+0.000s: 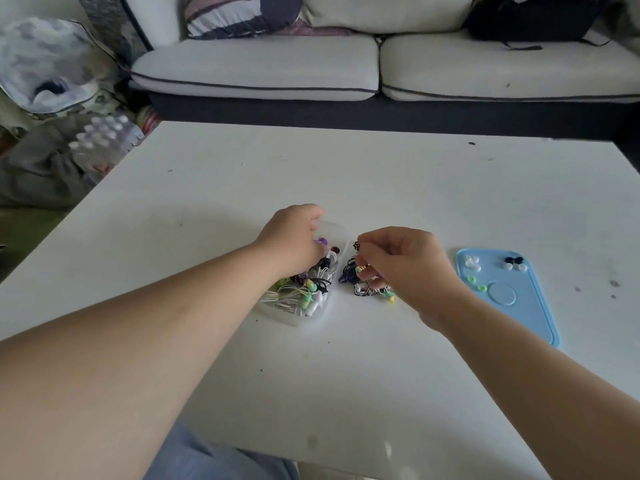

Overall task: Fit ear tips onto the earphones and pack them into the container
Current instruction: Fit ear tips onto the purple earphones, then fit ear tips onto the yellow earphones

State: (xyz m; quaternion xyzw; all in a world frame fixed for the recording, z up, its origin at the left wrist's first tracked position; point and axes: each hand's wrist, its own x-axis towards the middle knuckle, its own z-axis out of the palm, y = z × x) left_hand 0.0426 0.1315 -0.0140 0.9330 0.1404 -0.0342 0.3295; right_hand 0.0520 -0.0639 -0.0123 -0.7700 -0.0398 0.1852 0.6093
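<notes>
**Clear plastic container (300, 317) under my left hand (294, 240), loose earphones (367, 289) in my right hand (405, 268)**

Nearest to me, blue-grey trousers (207, 459) show below the near edge of the white table (346, 174), and both bare forearms reach out over it. Around the middle of the table sits the container, heaped with packed earphones (304, 293) in white, black, green and purple. My left hand is lowered into its far end, knuckles up. Its fingers are hidden behind the back of the hand, so I cannot tell whether they hold anything. Just right of the container, the loose earphones lie in a small tangle on the tabletop. My right hand is curled over them and pinches one cable, with a black twisted loop standing above the fingertips. Further right, apart from that hand, lies a light blue tray (535, 308) with ear tips (472, 264) at its far end: clear, black and green ones, in what look like separate little groups. Beyond the table stands a pale sofa (259, 67) with a patterned cushion (242, 12) and a black bag (530, 19). A pack of water bottles (104, 140) sits on the floor at far left.
</notes>
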